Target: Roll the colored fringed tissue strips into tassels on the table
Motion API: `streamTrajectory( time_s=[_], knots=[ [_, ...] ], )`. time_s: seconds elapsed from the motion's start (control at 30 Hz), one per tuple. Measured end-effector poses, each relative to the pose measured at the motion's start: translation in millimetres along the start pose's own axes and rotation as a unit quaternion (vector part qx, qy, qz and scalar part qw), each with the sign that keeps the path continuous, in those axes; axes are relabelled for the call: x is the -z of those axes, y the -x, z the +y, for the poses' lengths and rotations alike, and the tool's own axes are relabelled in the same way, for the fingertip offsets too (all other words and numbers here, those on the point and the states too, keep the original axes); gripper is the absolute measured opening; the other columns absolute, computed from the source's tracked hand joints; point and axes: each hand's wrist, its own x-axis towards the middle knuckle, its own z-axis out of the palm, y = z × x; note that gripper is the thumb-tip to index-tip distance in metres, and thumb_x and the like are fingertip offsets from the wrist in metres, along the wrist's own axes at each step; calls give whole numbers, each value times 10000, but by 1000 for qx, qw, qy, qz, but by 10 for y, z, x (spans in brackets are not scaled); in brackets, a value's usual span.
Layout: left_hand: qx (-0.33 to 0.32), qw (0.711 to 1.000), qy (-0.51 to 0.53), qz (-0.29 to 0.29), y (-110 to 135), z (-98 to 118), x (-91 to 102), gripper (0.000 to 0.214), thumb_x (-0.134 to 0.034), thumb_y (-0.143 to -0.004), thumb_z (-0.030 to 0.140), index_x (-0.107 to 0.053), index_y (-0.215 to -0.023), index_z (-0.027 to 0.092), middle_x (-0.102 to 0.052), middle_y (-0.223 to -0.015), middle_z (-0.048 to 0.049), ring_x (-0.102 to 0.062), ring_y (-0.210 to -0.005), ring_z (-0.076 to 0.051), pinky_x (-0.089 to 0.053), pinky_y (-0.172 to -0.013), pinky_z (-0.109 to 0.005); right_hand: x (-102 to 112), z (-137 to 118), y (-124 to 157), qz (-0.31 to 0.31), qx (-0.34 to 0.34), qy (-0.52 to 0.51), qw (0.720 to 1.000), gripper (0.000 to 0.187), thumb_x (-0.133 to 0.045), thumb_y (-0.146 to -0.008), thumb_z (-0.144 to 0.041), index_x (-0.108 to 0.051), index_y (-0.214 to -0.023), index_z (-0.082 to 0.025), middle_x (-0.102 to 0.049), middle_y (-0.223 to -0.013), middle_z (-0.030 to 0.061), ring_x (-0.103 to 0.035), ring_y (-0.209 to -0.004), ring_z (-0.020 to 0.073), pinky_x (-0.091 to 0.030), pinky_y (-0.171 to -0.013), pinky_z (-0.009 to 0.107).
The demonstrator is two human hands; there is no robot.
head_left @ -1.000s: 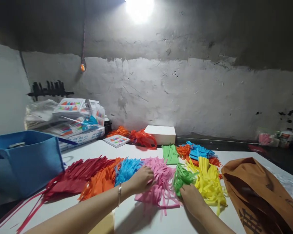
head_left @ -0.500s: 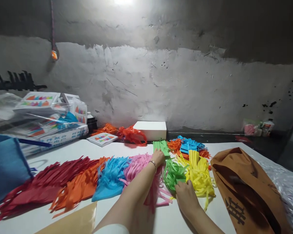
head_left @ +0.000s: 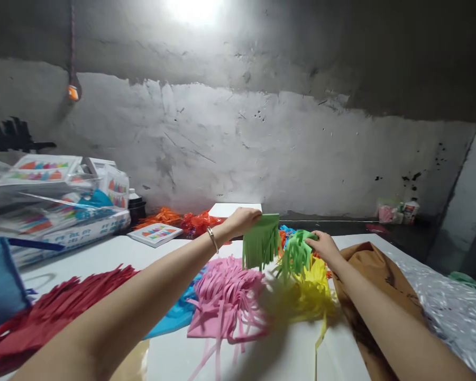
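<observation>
My left hand, with a bracelet at the wrist, pinches the top edge of a green fringed sheet, which hangs above the table with its strips down. To its right, my right hand is closed on a bunched green fringe, also lifted. Beneath them lie a pink fringe pile and a yellow fringe pile. A blue fringe and a dark red fringe lie to the left, partly behind my left arm.
A brown cloth bag lies at the right beside clear crinkled plastic. Plastic-wrapped printed boxes are stacked at the left, near a blue fabric box. A white box stands at the back by the wall.
Both hands have risen off the table with the green fringes. The left now holds the flat green sheet up, and the right has lifted the bunched one from beside the yellow pile.
</observation>
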Motion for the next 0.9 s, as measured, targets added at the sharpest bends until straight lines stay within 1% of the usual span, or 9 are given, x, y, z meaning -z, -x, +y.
streamTrajectory(
  time_s=[0.1, 0.2, 0.37, 0.47, 0.57, 0.7, 0.77, 0.83, 0.9],
  knots=[
    [-90, 996, 3, -29, 179, 265, -2, 215, -614, -998, 334, -673, -1109, 160, -704, -1090, -56, -691, -946, -208, -587, -855, -413, 260, -312, -219, -7, 17, 143, 989, 260, -660, -964, -365, -644, -1118, -156, -672, -1080, 44, -670, -894, 171, -583, -779, 357],
    [-134, 990, -20, -32, 245, 532, -120, 194, -614, -999, 321, -677, -1095, 165, -710, -1058, -49, -694, -904, -192, -592, -831, -394, 388, -623, -337, 0, 59, 247, 967, 268, -657, -966, -366, -639, -1139, -162, -669, -1109, 52, -670, -931, 181, -581, -813, 380],
    [-132, 988, -65, 48, 128, 843, -262, 236, -623, -988, 316, -647, -1164, 161, -674, -1168, -79, -659, -1052, -243, -545, -935, -477, 415, -1137, -399, 46, 180, 348, 919, 291, -650, -967, -360, -629, -1183, -166, -640, -1219, 73, -636, -1091, 232, -535, -943, 469],
    [-167, 982, -65, 65, 199, 917, -422, 297, -588, -1004, 302, -596, -1271, 172, -648, -1205, -88, -624, -1109, -267, -497, -978, -505, 285, -1286, -324, 42, 240, 380, 892, 301, -637, -973, -360, -621, -1207, -172, -605, -1294, 83, -589, -1188, 260, -487, -1009, 511],
    [-211, 975, -59, 41, 530, 958, -807, 272, -515, -1027, 221, -589, -1283, 165, -665, -1125, -81, -621, -1053, -254, -484, -934, -458, -42, -1129, -38, -34, 258, 409, 875, 272, -636, -974, -362, -636, -1166, -169, -626, -1250, 74, -608, -1148, 245, -496, -993, 495],
    [-239, 970, -44, 0, 1183, 1017, -1493, 161, -558, -977, 146, -697, -1057, 163, -715, -919, -88, -621, -876, -249, -470, -761, -383, -644, -550, 653, -168, 242, 430, 853, 216, -644, -975, -343, -657, -1092, -161, -674, -1119, 52, -660, -1006, 199, -553, -897, 423],
    [-237, 971, -30, -4, 1483, 1026, -1732, 111, -601, -953, 154, -708, -943, 182, -725, -905, -79, -617, -858, -248, -462, -777, -390, -890, -267, 995, -214, 228, 425, 849, 202, -642, -978, -339, -659, -1065, -158, -682, -1064, 40, -671, -946, 181, -568, -850, 394],
    [-221, 975, -9, 5, 1759, 1006, -1816, 106, -593, -958, 155, -694, -953, 185, -734, -994, -80, -621, -910, -248, -459, -854, -408, -1024, -84, 1261, -242, 217, 408, 853, 188, -644, -975, -336, -665, -1028, -156, -686, -1031, 32, -672, -940, 180, -565, -852, 395],
    [-205, 979, 12, 14, 2036, 957, -1751, 121, -568, -964, 144, -677, -966, 196, -730, -1086, -70, -622, -978, -241, -448, -916, -411, -1015, -21, 1458, -244, 209, 381, 867, 188, -656, -966, -327, -669, -1054, -161, -687, -1056, 37, -660, -1012, 203, -542, -913, 434]
  ],
)
